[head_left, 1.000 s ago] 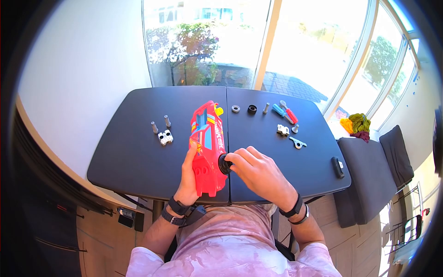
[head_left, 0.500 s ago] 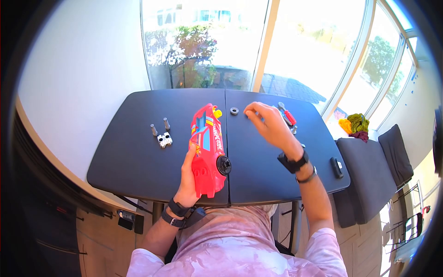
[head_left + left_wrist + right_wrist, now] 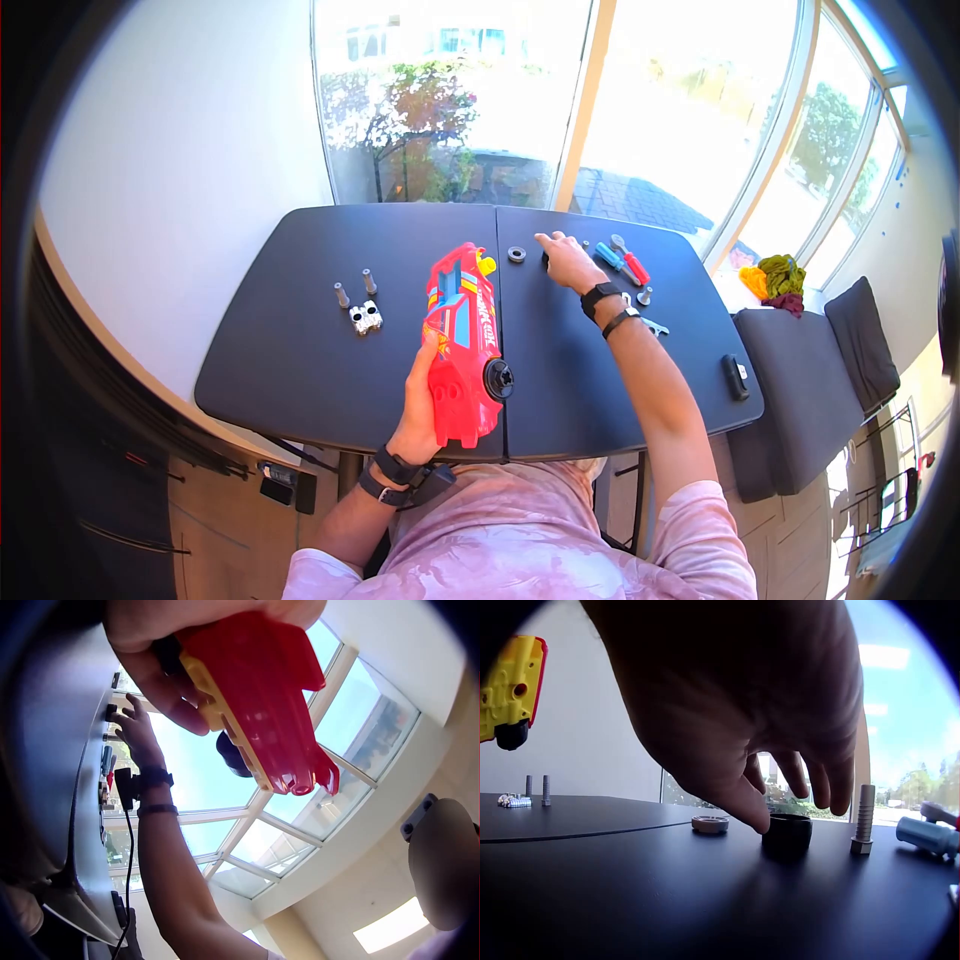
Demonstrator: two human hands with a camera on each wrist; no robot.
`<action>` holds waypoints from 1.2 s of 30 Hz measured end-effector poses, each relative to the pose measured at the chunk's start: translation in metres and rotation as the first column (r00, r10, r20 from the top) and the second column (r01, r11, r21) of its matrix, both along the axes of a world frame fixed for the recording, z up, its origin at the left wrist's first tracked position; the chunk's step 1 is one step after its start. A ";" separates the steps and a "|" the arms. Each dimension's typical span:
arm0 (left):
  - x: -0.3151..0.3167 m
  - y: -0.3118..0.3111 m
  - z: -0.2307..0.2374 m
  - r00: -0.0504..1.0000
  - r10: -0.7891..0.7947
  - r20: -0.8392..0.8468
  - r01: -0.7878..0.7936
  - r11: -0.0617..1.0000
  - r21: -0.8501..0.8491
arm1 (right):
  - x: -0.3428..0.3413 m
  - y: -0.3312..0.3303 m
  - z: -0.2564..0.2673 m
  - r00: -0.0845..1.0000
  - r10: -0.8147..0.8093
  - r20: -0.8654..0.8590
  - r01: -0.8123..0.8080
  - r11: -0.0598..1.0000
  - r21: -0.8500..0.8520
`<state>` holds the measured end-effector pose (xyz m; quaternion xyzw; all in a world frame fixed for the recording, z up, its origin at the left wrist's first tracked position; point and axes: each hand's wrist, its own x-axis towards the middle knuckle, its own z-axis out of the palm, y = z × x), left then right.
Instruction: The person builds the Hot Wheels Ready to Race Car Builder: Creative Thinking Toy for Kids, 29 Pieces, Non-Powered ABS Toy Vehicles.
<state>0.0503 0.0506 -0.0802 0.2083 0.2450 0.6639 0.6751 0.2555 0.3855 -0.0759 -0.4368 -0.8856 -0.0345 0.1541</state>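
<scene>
My left hand [image 3: 416,408] grips a red toy car body [image 3: 465,345] above the table, its yellow underside showing in the right wrist view. A black wheel [image 3: 499,379] is on the car's near right side. Over the far right part of the table, my right hand [image 3: 572,268] reaches down to a black tyre-like ring [image 3: 786,836]. Its thumb lies right at the ring's rim, and the other fingers are spread out beyond it. Beside the ring are a grey wheel hub [image 3: 709,824] and an upright grey toy bolt [image 3: 863,821].
Blue and red-handled tools [image 3: 622,262], a bolt [image 3: 645,296] and a light blue wrench-like piece [image 3: 655,327] lie right of my arm. Two bolts [image 3: 355,288] stand by a silver engine-like block [image 3: 366,317] on the left. A black case [image 3: 735,377] sits at the right edge.
My right hand has left the black wheel on the car and moved forward, then down to the black ring. The left hand still holds the car in nearly the same place.
</scene>
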 end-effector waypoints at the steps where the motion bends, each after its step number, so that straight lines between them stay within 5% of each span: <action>1: 0.000 0.000 0.000 1.000 -0.002 0.003 0.002 1.000 0.000 | 0.000 0.003 -0.004 1.000 -0.008 0.000 0.008 1.000 0.006; 7: 0.001 -0.001 0.001 1.000 -0.014 0.012 0.014 1.000 -0.016 | 0.005 0.011 -0.002 0.995 0.033 0.097 -0.034 0.999 0.010; 10: 0.002 -0.001 0.004 1.000 0.004 0.011 -0.003 1.000 -0.019 | 0.002 -0.019 0.016 0.974 0.139 -0.176 -0.129 0.989 0.066; 13: 0.004 0.000 0.005 1.000 0.014 0.002 -0.014 1.000 -0.009 | -0.011 -0.085 0.066 0.804 0.084 -0.589 -0.242 0.951 -0.194; 16: 0.001 0.000 0.003 1.000 -0.003 0.009 0.003 1.000 0.001 | -0.014 -0.122 0.077 0.580 0.131 -0.804 -0.444 0.878 -0.178; 19: 0.001 -0.001 0.000 0.999 -0.030 0.018 0.030 1.000 0.003 | -0.020 -0.148 0.080 0.520 0.161 -0.839 -0.515 0.842 -0.158; 25: 0.002 -0.004 -0.003 1.000 -0.023 -0.014 0.023 0.999 0.033 | -0.020 -0.182 0.090 0.562 0.282 -0.777 -0.480 0.877 -0.029; 26: 0.001 -0.003 -0.004 0.999 -0.034 -0.001 0.034 0.999 0.035 | -0.022 -0.186 0.092 0.547 0.374 -0.749 -0.431 0.893 0.131; 29: 0.001 -0.002 -0.006 0.997 -0.035 0.072 0.032 0.999 0.043 | 0.001 -0.176 0.103 0.808 0.058 -0.587 -0.240 0.941 -0.238; 30: 0.001 -0.002 -0.007 0.997 -0.029 0.074 0.026 0.999 0.041 | 0.001 -0.166 0.093 0.755 0.123 -0.644 -0.286 0.946 -0.153; 33: 0.001 0.000 -0.007 0.997 -0.034 0.076 0.032 0.999 0.032 | 0.001 -0.137 0.091 0.785 0.030 -0.619 -0.208 0.954 -0.217; 36: 0.000 -0.003 -0.004 0.997 -0.043 0.058 0.041 0.999 0.029 | -0.007 -0.090 0.069 0.853 0.086 -0.514 -0.145 0.986 -0.076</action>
